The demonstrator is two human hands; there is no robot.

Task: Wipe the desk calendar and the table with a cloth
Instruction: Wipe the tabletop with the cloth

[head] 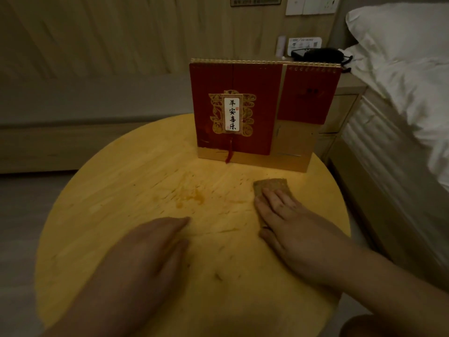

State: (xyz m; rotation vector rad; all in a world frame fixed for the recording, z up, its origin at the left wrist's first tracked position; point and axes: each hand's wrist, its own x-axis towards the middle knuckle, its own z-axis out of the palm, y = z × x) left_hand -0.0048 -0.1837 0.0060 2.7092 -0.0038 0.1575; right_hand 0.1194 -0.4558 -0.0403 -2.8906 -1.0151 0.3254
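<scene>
A red and gold desk calendar (243, 113) stands upright at the far side of a round yellow wooden table (121, 190). In front of it, to the right, lies a small brown cloth (271, 186). My right hand (294, 229) presses flat on the near part of the cloth, fingers together and pointing away from me. My left hand (145, 254) rests flat on the table near the front, holding nothing. An orange smear (192, 197) and thin streaks mark the wood between the hands and the calendar.
A bed with white bedding (403, 69) runs along the right side. Behind the calendar a bedside cabinet (347, 93) carries a black telephone (320, 54). A wood-panelled wall (121, 32) stands behind, and grey floor (21, 215) lies left.
</scene>
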